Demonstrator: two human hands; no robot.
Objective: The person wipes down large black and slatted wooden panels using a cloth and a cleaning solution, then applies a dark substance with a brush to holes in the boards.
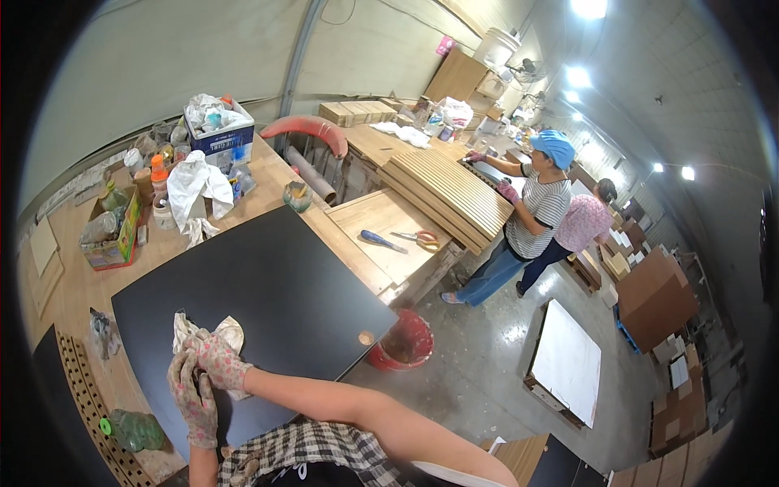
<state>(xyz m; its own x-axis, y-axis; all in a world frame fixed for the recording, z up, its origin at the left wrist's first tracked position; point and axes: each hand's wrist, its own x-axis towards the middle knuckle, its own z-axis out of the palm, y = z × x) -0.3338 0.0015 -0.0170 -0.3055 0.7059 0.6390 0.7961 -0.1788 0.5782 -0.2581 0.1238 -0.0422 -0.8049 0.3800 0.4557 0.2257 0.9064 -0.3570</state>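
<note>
A large black panel (260,276) lies on the wooden workbench in front of me, with a pale round spot at its right corner. My right hand (221,363), in a floral glove, is closed on a crumpled white cloth (230,331) and presses it against the panel. My left hand (193,402), gloved in a similar pattern, is beside the right one; its fingers are apart and their tips meet the right hand. Part of the cloth is hidden under the hands.
Past the panel sit a blue-handled tool (381,240), scissors (418,239) and a glass jar (298,195). Bottles, a white rag (197,185) and boxes crowd the back left. A green bottle (134,430) lies near left. A red bucket (403,341) stands right. Two people work beyond stacked boards (446,195).
</note>
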